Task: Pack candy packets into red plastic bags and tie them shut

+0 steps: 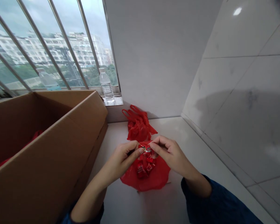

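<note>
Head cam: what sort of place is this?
Probably a room in an upper-floor flat or small indoor workspace, not a lab: a barred window overlooks apartment blocks, glossy stone-look wall tiles line the side, and a large cardboard box stands nearby.

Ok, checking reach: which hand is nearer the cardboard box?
Left: the left hand sits beside the cardboard box, apart from it; the right hand is farther away, on the left hand's far side.

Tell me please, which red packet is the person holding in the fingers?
The topmost one, showing silver, pinched by the left hand's fingers beside the right hand. The other packets lie lower, loose on the red bag.
</note>
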A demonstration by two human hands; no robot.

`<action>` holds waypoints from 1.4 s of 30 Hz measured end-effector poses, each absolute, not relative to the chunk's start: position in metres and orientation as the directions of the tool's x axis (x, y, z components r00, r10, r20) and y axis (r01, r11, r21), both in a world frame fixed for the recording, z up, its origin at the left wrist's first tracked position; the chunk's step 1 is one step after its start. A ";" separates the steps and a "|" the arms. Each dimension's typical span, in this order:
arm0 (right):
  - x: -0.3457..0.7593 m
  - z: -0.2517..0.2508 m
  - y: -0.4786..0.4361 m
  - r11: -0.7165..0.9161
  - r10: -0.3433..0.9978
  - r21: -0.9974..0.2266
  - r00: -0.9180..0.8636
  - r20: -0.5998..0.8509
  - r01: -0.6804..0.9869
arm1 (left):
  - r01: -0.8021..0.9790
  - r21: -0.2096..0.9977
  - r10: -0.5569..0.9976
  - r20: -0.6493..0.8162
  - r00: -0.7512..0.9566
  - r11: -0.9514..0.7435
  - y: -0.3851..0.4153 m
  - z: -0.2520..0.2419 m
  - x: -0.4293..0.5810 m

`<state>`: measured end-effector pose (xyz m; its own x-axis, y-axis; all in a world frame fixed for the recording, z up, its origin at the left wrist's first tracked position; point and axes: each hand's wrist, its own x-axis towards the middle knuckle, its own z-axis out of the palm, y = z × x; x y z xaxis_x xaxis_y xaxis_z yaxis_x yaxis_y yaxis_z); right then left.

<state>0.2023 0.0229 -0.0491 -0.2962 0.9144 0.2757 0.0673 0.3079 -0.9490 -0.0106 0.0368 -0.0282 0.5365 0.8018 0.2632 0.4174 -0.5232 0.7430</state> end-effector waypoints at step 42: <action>0.195 -0.050 0.020 0.275 0.914 -0.960 -0.293 0.280 -0.059 | 0.315 0.847 0.836 0.238 0.495 -0.428 0.036 -0.029 -0.012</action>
<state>0.1955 0.0199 -0.0498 -0.2925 0.9144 0.2798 -0.0590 0.2748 -0.9597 -0.0120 0.0363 -0.0294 0.4950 0.8356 0.2383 0.3147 -0.4280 0.8472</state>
